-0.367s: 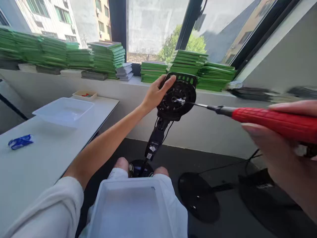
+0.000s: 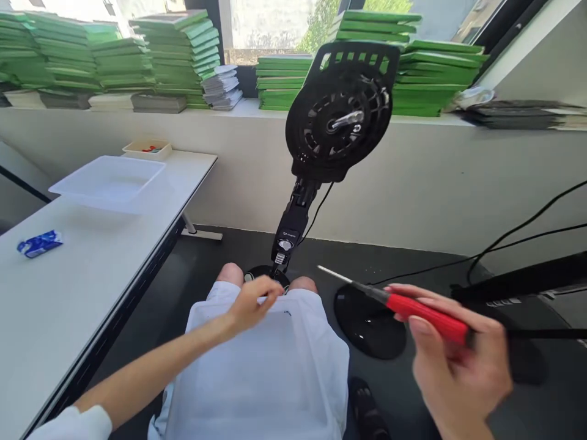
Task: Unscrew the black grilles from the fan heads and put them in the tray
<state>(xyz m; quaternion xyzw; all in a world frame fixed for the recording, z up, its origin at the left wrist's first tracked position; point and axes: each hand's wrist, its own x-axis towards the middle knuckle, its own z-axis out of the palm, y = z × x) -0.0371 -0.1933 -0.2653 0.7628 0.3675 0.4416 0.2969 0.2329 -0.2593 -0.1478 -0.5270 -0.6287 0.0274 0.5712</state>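
The black round housing point(image 2: 337, 91) was mounted at the top of its post point(image 2: 293, 223), with a metal shaft point(image 2: 347, 120) projecting from the centre of the face turned toward the person. Below the housing, the post ran down at a slight tilt to a dark base point(image 2: 265, 271) between the knees, and a thin cable point(image 2: 317, 214) hung alongside. The screwdriver point(image 2: 424, 315) was located below and to the right of the housing, its blade directed up and left and its tip well apart from that part. The right hand point(image 2: 463, 354) gripped the red handle with the fingers closed around it. The left hand point(image 2: 254, 299) was positioned below the housing, over the far edge of the translucent tub point(image 2: 250, 379) on the lap; its fingers were curled narrow, and whether they enclosed a small item could not be determined. Below and to the right of the housing, a round black stand base point(image 2: 369, 324) lay on the floor. To the left of the housing, the white table point(image 2: 96, 269) carried a clear container point(image 2: 110, 180), a blue packet point(image 2: 40, 243) and a cream tray point(image 2: 167, 149) with red items inside. Behind the housing, stacks of green-edged boards point(image 2: 181, 61) lined the windowsill point(image 2: 251, 109).
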